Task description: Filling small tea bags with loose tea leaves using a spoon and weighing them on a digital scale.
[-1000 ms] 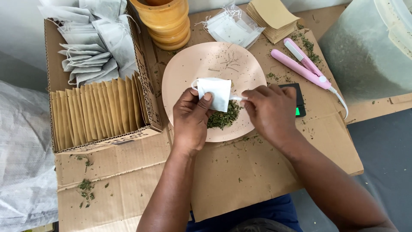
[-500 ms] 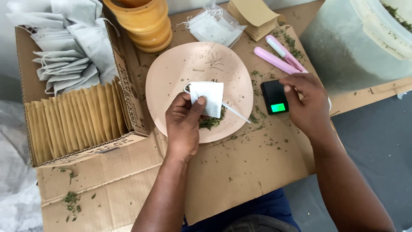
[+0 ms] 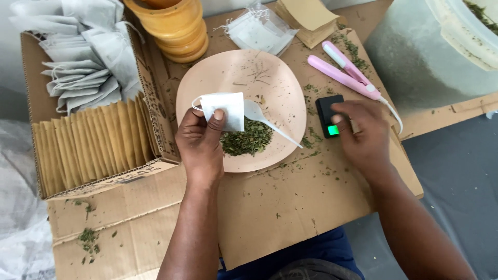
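Observation:
My left hand (image 3: 199, 142) pinches a small white filter bag (image 3: 224, 110) by its lower edge and holds it above a pale pink plate (image 3: 270, 72). On that plate lie a heap of dried green leaves (image 3: 247, 140) and a white plastic spoon (image 3: 262, 116). My right hand (image 3: 363, 135) rests on a small black scale with a lit green display (image 3: 330, 115), just right of the plate. Its fingers lie over the scale's right part and hold nothing.
A cardboard box (image 3: 155, 111) at the left holds brown paper envelopes (image 3: 88, 145) and grey-white bags (image 3: 83, 62). Behind the plate are stacked yellow bowls (image 3: 174, 23), more white bags (image 3: 257, 31), brown envelopes (image 3: 306, 15) and a pink sealer tool (image 3: 342, 75). A large translucent tub (image 3: 436, 46) stands at the right.
My right hand let go of the spoon, which now lies on the plate, and moved right onto the black scale. My left hand kept holding the white bag.

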